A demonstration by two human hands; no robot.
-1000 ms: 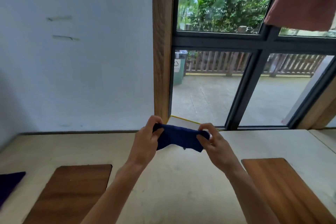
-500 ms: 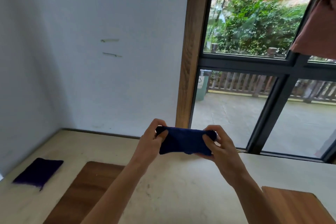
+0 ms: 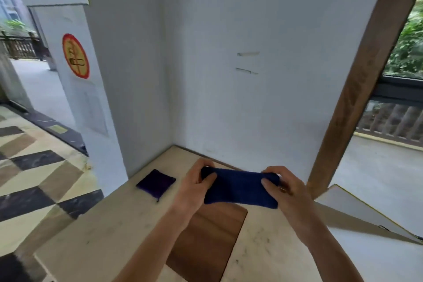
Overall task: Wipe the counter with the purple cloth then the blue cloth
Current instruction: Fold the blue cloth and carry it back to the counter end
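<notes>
I hold a folded dark blue cloth [image 3: 240,191] stretched between both hands, above the pale counter [image 3: 109,231]. My left hand [image 3: 194,188] pinches its left end and my right hand [image 3: 286,192] pinches its right end. A purple cloth [image 3: 156,182] lies flat and folded on the counter near the far left corner, to the left of my left hand and apart from it.
A dark wooden inlay panel [image 3: 206,242] sits in the counter under my hands. White walls [image 3: 229,98] close the corner behind. A wooden post [image 3: 357,89] stands at right by the window. The counter's left edge drops to a checkered floor [image 3: 34,167].
The view has swung left, bringing the corner, the purple cloth and the floor into sight. Both hands still hold the blue cloth stretched between them, now over the left wooden panel.
</notes>
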